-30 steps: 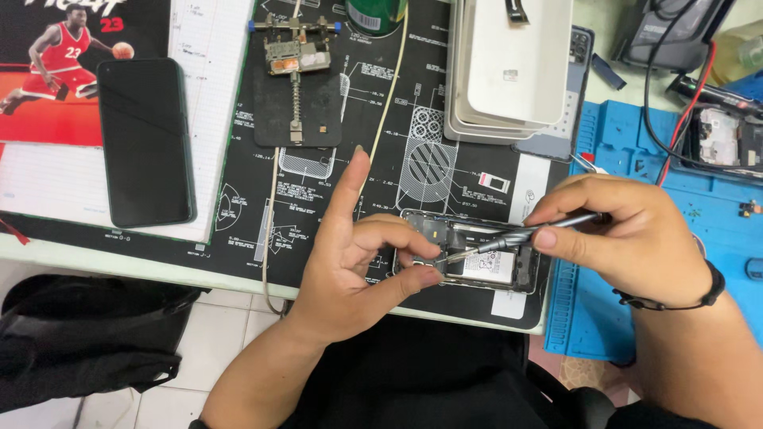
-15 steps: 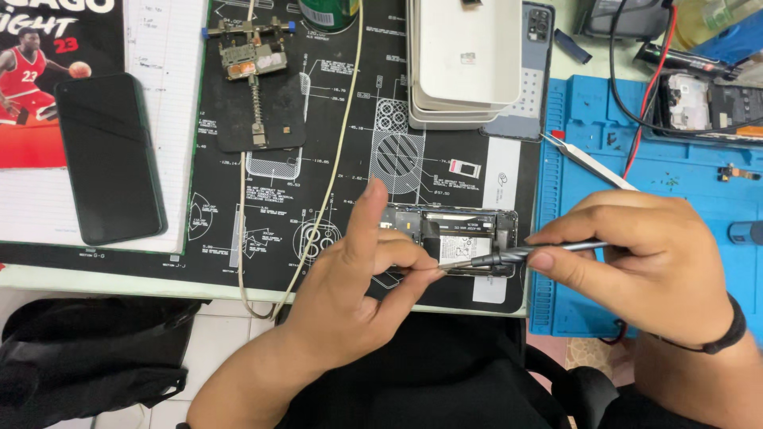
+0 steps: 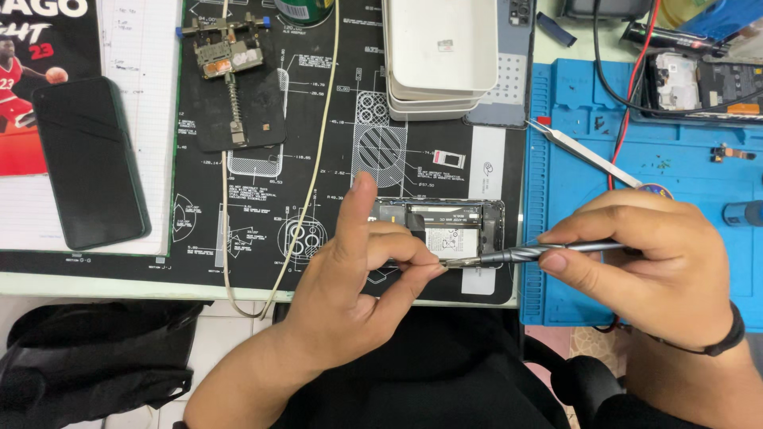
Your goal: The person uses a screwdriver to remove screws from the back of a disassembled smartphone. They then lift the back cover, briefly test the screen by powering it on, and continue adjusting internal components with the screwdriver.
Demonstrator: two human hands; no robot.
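An opened phone [image 3: 449,226] with its back off lies on the black printed work mat [image 3: 318,143] near the table's front edge. My left hand [image 3: 358,294] rests on the phone's near left side, forefinger raised, thumb and middle finger pinched at the tip of a grey screwdriver [image 3: 524,254]. My right hand [image 3: 644,266] grips the screwdriver's handle from the right, with the tool lying almost level and its tip at the phone's lower edge.
A dark phone [image 3: 87,163] lies at the left on paper. A circuit-board clamp [image 3: 226,56] stands at the back of the mat, beside stacked white trays [image 3: 441,56]. A blue mat [image 3: 660,159] on the right holds tweezers [image 3: 584,152], cables and another opened device [image 3: 699,83].
The view has shifted slightly. Both hands stay at the phone; my left fingers have closed in on the screwdriver tip and my right hand has moved a little to the right.
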